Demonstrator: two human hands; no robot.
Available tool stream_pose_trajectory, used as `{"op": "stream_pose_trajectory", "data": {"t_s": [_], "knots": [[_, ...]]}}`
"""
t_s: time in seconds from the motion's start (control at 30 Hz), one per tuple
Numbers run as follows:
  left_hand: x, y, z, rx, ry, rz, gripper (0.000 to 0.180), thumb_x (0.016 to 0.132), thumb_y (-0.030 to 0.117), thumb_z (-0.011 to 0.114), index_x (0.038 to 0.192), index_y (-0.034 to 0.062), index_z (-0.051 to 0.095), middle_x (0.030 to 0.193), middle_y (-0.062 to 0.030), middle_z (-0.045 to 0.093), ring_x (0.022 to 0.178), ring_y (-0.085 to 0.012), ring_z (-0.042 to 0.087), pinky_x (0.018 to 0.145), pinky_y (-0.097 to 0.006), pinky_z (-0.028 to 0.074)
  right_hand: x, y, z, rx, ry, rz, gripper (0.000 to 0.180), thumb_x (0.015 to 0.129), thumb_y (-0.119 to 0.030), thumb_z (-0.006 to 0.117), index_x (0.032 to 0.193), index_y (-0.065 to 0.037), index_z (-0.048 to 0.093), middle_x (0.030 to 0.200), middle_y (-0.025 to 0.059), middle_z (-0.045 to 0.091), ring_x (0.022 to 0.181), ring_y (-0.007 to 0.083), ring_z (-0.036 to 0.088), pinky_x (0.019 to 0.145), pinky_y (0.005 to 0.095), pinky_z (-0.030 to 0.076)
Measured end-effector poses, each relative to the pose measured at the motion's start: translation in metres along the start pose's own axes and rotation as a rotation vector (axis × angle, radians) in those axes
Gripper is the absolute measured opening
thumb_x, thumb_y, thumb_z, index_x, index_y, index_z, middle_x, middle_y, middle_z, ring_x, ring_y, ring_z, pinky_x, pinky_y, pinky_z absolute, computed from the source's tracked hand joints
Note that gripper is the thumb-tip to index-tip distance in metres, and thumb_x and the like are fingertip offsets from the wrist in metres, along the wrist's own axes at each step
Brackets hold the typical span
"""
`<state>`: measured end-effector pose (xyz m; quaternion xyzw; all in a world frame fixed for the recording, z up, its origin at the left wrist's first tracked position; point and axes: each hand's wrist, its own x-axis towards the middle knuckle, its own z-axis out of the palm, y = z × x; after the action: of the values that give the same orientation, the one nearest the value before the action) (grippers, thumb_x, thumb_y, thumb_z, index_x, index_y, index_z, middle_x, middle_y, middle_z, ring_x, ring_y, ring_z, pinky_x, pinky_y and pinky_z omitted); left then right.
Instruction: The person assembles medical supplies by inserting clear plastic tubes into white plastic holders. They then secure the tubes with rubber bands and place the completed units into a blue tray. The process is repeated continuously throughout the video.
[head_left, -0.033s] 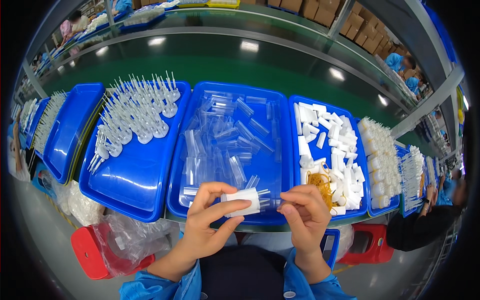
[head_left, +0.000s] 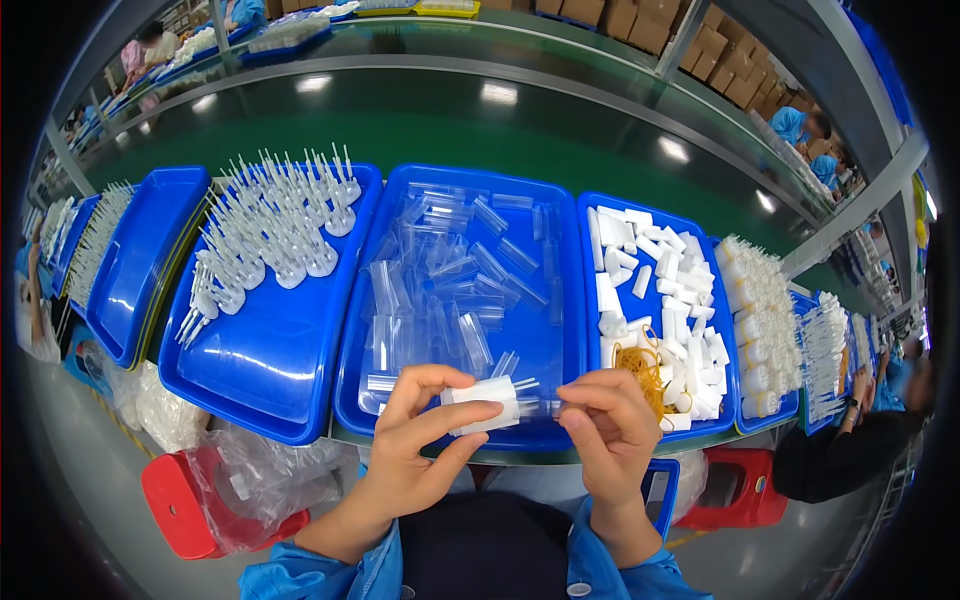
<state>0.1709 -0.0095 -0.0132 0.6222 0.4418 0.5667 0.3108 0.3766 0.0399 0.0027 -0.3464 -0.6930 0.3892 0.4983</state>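
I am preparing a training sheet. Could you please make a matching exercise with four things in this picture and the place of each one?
Things:
1. white piece
2. clear tubes
3. rubber bands
4. red stool

Places:
A. loose in the middle blue tray
B. on the floor, lower left
C. in the left hand
D. in the right tray, among white blocks, above the right hand

Pairs: 1-C, 2-A, 3-D, 4-B
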Motion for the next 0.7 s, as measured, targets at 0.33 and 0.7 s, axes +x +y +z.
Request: {"op": "stream_pose_trajectory", "data": {"t_s": [0.33, 0.7], "knots": [[0.001, -0.003, 0.02, 0.198, 0.226, 0.139, 0.04, 0.073, -0.002, 0.078, 0.112, -0.0022, 0.067, 0.116, -0.0203, 0.064, 0.1, -0.0301, 0.067, 0.081, -0.034, 0.056, 0.002, -0.008, 0.031, -0.083, 0.113, 0.114, 0.076, 0.071, -0.015, 0.082, 0.133, 0.006, 0.044, 0.121, 0.0193, 0.051, 0.111, 0.0253, 0.054, 0.091, 0.0373, 0.046], [0.005, -0.005, 0.036, 0.422, 0.309, 0.343, 0.048, 0.069, 0.005, 0.084, 0.111, -0.0074, 0.064, 0.109, -0.0235, 0.067, 0.097, -0.0342, 0.069, 0.08, -0.036, 0.059, -0.003, -0.005, 0.049, -0.57, 0.179, -0.063, 0.082, 0.06, -0.032, 0.085, 0.128, 0.0, 0.053, 0.107, 0.0121, 0.046, 0.099, 0.0262, 0.044, 0.09, 0.0422, 0.032]]}}
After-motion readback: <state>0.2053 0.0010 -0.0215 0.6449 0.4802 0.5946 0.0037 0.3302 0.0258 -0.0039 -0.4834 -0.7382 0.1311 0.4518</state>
